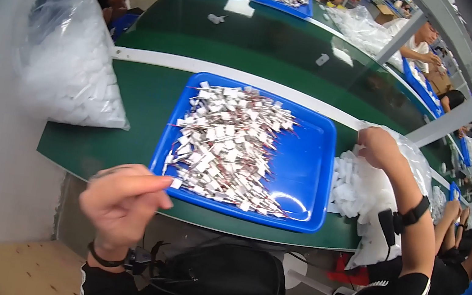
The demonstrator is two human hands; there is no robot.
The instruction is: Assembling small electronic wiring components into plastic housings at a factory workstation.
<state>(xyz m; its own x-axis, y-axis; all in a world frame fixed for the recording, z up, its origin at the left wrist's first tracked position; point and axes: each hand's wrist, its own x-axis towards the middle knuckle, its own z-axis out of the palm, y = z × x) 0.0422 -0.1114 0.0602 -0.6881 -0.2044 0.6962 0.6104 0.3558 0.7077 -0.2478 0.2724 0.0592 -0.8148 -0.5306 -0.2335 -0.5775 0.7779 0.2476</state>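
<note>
A: Trouble looks likeliest at the near left corner of the shallow blue plastic tray (pixel 311 178). The left hand (pixel 119 203) has its thumb and forefinger pinched nearly shut on one small white tag with thin wire leads (pixel 176 183), which is barely clear of the tray's near rim.

B: So it could drag neighbours out?

A: I'd judge so. The tangled heap of white tags and reddish wires (pixel 227 143) fills the left and middle of the tray, and the leads cross one another. A snagged wire could pull several over the rim onto the green conveyor belt (pixel 131 106).

B: And the right hand (pixel 377 146)?

A: It is curled, knuckles up, on the clear bag of small white plastic pieces (pixel 365 189) just right of the tray. Whether its fingers grip anything I cannot tell; they are turned away.

B: Any risk there?

A: The bag slumps over the belt's near edge, so a tug might spill pieces to the floor. The big clear bag of white parts (pixel 73 66) at the far left sits well apart.
</note>
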